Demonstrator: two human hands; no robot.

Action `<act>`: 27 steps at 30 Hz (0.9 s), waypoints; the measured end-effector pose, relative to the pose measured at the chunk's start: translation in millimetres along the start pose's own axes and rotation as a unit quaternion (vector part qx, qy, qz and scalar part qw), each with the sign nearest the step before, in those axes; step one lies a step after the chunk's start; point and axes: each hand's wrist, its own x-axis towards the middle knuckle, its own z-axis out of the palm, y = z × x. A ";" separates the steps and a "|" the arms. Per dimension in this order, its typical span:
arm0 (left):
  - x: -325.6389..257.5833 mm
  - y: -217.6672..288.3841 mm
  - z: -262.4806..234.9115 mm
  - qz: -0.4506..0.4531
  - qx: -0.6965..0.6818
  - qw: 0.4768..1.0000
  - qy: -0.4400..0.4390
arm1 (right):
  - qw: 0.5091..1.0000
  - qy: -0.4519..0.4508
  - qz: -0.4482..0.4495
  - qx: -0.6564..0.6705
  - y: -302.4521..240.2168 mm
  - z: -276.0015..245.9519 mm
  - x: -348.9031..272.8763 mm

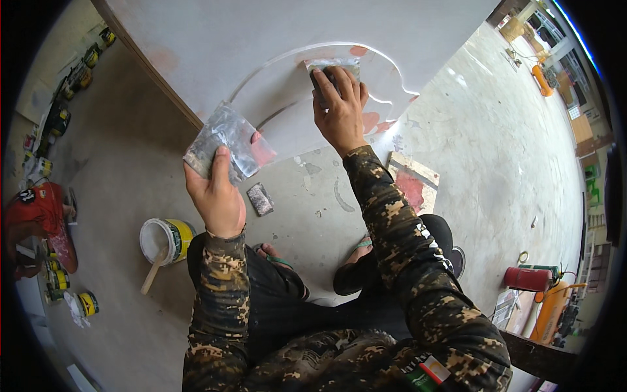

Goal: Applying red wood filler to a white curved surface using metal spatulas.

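My left hand (219,196) grips a shiny, flat grey putty plate (228,134), thumb on top, with a pink-red dab of putty (263,150) at its right corner. My right hand (341,117) is closed on a flat spreader (353,64), its far edge against a pale grey panel (215,32). The fingers hide much of the spreader. A raised curved outline (320,44) runs over the panel, with reddish patches (370,121) near its lower right.
A speckled grey block (260,199) lies on the floor between my feet and the panel. At left stands a white-and-yellow bucket (166,240) with a wooden stick (154,271). A red-smeared board (413,184) lies at right. Another person in red (39,219) is at far left.
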 end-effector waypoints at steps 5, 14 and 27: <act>-3.7 1.3 3.1 -0.005 0.008 1.000 0.005 | 1.000 -0.006 0.008 -0.021 4.2 9.7 -5.9; -2.6 -2.9 4.7 -0.021 -0.023 0.999 -0.014 | 0.999 -0.025 -0.002 -0.021 0.5 0.4 -2.2; -3.9 0.2 4.2 -0.022 -0.006 1.000 -0.015 | 0.999 0.008 -0.004 -0.031 4.6 7.4 -0.6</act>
